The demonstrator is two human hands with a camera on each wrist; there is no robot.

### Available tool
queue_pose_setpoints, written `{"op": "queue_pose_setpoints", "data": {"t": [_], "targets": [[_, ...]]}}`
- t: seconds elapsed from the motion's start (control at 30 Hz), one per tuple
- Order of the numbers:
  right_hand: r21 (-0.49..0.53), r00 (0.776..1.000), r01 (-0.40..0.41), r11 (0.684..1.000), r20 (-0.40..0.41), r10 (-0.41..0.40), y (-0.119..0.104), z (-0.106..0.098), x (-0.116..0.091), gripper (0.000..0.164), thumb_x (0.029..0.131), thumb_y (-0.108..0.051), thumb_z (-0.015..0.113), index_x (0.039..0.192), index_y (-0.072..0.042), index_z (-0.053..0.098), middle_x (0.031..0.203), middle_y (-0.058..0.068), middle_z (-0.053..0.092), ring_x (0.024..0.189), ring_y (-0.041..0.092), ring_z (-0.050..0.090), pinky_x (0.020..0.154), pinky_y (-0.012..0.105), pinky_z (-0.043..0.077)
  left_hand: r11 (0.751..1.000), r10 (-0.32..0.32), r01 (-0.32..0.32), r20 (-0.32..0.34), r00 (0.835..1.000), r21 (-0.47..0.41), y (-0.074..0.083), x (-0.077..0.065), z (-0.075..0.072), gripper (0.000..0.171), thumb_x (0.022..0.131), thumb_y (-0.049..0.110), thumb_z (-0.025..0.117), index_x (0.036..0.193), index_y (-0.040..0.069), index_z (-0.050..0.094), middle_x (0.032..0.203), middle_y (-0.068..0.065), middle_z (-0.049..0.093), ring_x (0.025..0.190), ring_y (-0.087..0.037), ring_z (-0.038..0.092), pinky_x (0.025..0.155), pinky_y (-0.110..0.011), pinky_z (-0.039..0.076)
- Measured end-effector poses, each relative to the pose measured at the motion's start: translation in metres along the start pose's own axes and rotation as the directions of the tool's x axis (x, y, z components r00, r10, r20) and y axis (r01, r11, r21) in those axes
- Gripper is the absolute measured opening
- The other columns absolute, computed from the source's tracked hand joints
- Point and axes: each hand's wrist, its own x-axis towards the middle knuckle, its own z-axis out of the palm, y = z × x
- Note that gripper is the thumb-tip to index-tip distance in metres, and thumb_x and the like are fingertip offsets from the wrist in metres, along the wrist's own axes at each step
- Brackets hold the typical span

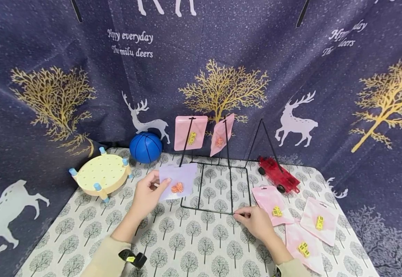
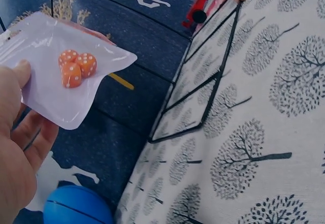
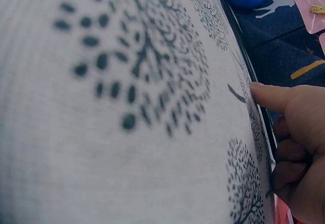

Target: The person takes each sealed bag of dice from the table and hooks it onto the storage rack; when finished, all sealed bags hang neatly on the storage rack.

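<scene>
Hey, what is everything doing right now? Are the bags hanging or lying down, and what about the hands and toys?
Left hand: pinching the purple bag
Purple bag: held up, orange dice inside
Right hand: holding the wire rack's front edge
Wire rack: standing on the table
Two pink bags: hanging
Three pink bags: lying down
Blue ball: resting
Red toy car: resting

Left sleeve [image 1: 102, 259]: pale beige, plain
Left wrist device [image 1: 140, 260]: black, blocky, small yellow-green patch [image 1: 130, 259]
Right sleeve [image 1: 293, 269]: matching pale beige
Right wrist device [image 1: 277, 272]: dark, mostly hidden
</scene>
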Motion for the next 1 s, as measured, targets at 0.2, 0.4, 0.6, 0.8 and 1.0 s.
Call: {"op": "queue_pose_setpoints", "data": {"t": [0.2, 0.4, 0.6, 0.8, 1.0], "targets": [[-0.002, 1.000, -0.006, 1.000, 0.003, 0.006, 0.001, 0.000, 0.000, 0.010, 0.078, -0.039, 0.077, 0.088, -0.041, 0.073, 0.050, -0.012, 0.045, 0.044, 0.006, 0.036, 0.045, 0.025, 0.034, 0.995, 0.063, -0.060, 0.033, 0.997, -0.078, 0.035, -0.002, -0.005, 0.017, 0.085, 0.000, 0.068, 0.082, 0.003, 0.052, 0.062, -0.012, 0.045, 0.052, -0.020, 0.043, 0.049, -0.023, 0.042], [-0.004, 1.000, -0.006, 1.000, 0.006, 0.006, 0.001, 0.001, 0.001, 0.010, 0.078, -0.040, 0.076, 0.088, -0.041, 0.073, 0.050, -0.012, 0.046, 0.044, 0.006, 0.037, 0.045, 0.026, 0.035, 0.987, 0.102, -0.095, 0.052, 0.993, -0.129, 0.050, -0.001, -0.008, 0.013, 0.084, -0.004, 0.069, 0.088, 0.003, 0.058, 0.068, -0.010, 0.055, 0.055, -0.022, 0.046, 0.050, -0.024, 0.044], [0.006, 1.000, 0.000, 1.000, 0.007, -0.001, 0.001, 0.001, 0.000, 0.010, 0.079, -0.038, 0.077, 0.088, -0.040, 0.073, 0.050, -0.013, 0.047, 0.044, 0.007, 0.039, 0.046, 0.026, 0.035, 0.983, 0.113, -0.110, 0.011, 0.994, -0.144, 0.058, -0.001, -0.008, 0.018, 0.082, -0.007, 0.069, 0.081, 0.002, 0.053, 0.063, -0.015, 0.045, 0.055, -0.018, 0.042, 0.050, -0.024, 0.040], [0.000, 1.000, 0.011, 1.000, 0.006, -0.011, 0.001, 0.000, 0.000, 0.010, 0.079, -0.039, 0.076, 0.089, -0.039, 0.074, 0.051, -0.014, 0.047, 0.044, 0.006, 0.039, 0.045, 0.025, 0.035, 0.981, 0.108, -0.108, -0.007, 0.994, -0.159, 0.060, 0.003, -0.006, 0.021, 0.083, -0.007, 0.068, 0.080, 0.002, 0.049, 0.063, -0.024, 0.034, 0.055, -0.019, 0.037, 0.050, -0.025, 0.037], [0.008, 1.000, 0.009, 1.000, 0.003, -0.009, 0.001, -0.001, 0.000, 0.010, 0.079, -0.040, 0.076, 0.089, -0.039, 0.074, 0.050, -0.013, 0.046, 0.044, 0.006, 0.039, 0.046, 0.026, 0.035, 0.985, 0.067, -0.067, -0.003, 0.998, -0.161, 0.059, 0.007, -0.003, 0.021, 0.084, -0.002, 0.069, 0.081, 0.004, 0.049, 0.065, -0.027, 0.034, 0.054, -0.020, 0.034, 0.049, -0.025, 0.035]]}}
